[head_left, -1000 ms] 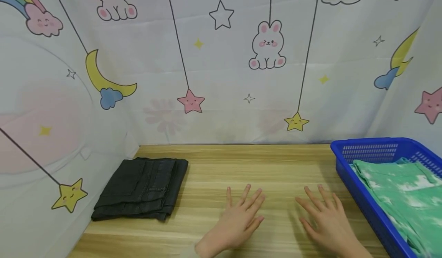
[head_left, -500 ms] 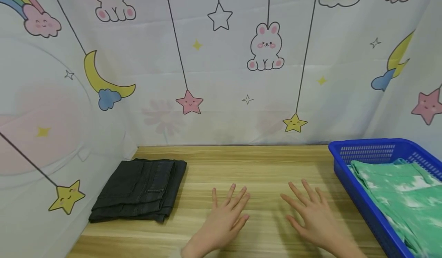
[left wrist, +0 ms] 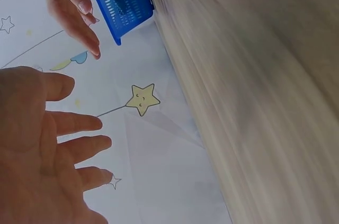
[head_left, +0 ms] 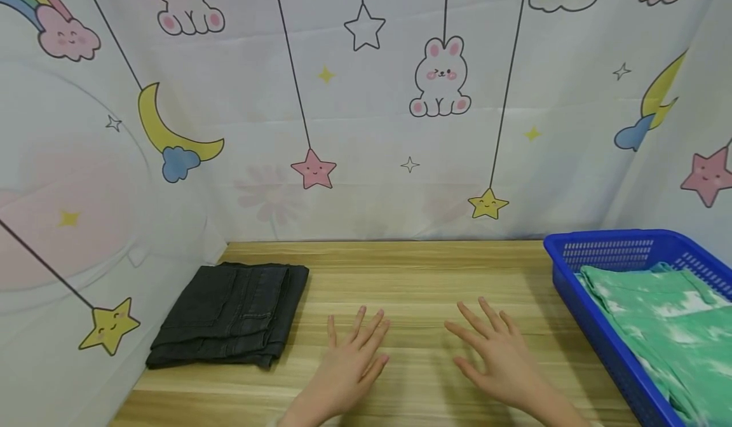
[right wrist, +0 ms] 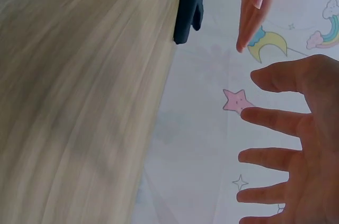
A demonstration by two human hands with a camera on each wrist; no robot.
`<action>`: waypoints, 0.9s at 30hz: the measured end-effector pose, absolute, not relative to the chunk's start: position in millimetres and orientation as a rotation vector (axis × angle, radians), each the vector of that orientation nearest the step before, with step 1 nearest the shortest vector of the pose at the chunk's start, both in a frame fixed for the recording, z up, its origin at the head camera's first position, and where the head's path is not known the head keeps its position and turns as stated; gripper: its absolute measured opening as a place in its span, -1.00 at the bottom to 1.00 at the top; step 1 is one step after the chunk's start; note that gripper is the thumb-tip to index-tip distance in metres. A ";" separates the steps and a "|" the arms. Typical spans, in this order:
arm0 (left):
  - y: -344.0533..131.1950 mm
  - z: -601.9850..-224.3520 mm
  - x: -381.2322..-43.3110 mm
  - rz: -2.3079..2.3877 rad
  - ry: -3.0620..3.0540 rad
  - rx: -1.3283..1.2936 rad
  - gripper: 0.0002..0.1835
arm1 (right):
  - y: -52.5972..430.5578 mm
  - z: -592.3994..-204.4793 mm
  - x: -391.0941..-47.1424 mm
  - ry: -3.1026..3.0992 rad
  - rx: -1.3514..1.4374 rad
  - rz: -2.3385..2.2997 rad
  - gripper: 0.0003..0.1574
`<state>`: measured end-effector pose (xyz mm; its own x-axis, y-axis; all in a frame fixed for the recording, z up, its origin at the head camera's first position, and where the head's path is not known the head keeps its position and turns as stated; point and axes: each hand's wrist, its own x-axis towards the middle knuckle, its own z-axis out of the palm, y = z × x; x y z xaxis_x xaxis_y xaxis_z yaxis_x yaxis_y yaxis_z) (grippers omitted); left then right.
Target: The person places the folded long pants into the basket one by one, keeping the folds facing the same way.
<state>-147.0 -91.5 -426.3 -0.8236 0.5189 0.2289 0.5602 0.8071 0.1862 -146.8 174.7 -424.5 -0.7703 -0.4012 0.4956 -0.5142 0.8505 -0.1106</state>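
Observation:
My left hand [head_left: 347,366] hovers over the wooden table with its fingers spread and nothing in it. To its left lies a folded pair of black jeans [head_left: 229,312], a pocket and seams showing on top. My right hand [head_left: 497,360] is held level with the left one, fingers also spread and holding nothing. In the left wrist view the palm [left wrist: 32,144] faces the camera, bare. The right wrist view shows the right palm [right wrist: 318,150] bare as well, with the table surface off to one side.
At the right stands a blue plastic basket [head_left: 577,312] with a folded green and white tie-dye garment [head_left: 669,325] inside. The wooden table [head_left: 400,274] meets a white cartoon-print curtain [head_left: 366,128] at the back, which also covers both sides.
Both hands have drifted to the left over the table, keeping their fingers spread. The view has shifted slightly. The jeans and the basket stay where they were.

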 end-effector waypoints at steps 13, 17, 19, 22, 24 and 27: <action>-116.2 -433.0 -141.0 -0.426 -2.876 -0.743 -0.43 | 156.2 -422.6 -142.7 -2.624 0.736 0.401 -0.41; -123.3 -434.1 -138.2 -0.437 -2.900 -0.708 -0.43 | 151.2 -423.8 -141.9 -2.639 0.759 0.417 -0.42; -126.4 -434.0 -136.7 -0.437 -2.913 -0.678 -0.43 | 148.8 -424.6 -141.8 -2.651 0.765 0.434 -0.42; -130.4 -434.5 -134.9 -0.437 -2.923 -0.631 -0.43 | 145.7 -425.6 -141.7 -2.668 0.773 0.475 -0.43; -132.4 -435.4 -134.2 -0.426 -2.923 -0.610 -0.43 | 143.8 -426.2 -141.4 -2.678 0.774 0.500 -0.43; -134.9 -437.4 -133.6 -0.421 -2.922 -0.596 -0.43 | 140.9 -426.2 -140.9 -2.700 0.771 0.548 -0.45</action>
